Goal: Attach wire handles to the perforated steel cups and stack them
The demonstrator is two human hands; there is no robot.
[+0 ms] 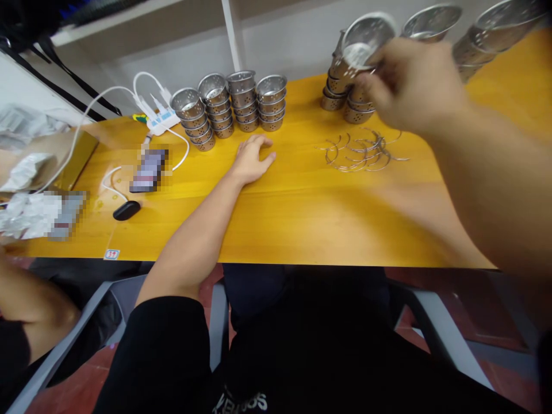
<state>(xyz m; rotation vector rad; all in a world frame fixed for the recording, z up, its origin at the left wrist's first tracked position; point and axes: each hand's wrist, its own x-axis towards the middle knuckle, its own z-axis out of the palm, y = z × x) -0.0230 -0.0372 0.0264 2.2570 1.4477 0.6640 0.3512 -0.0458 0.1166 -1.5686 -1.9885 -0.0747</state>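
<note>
My right hand [405, 86] is raised over the right part of the table, its fingers closed on the rim of a perforated metal cup [366, 37]. The cup tilts so that its inside shows, and behind it are stacks of similar cups [333, 100], partly hidden by cup and hand. Resting on the table, my left hand [252, 158] is open with nothing in it, close to several stacked metal cups [271, 103]. Between the hands lies a loose pile of thin curved metal wires [362, 152].
Further cup stacks [474, 52] stand at the back right. On the left are a power strip [163, 119] with white cables, a phone [149, 171], a black oval device [126, 210] and crumpled plastic [30, 215]. Another person's arm [34, 299] shows at the lower left.
</note>
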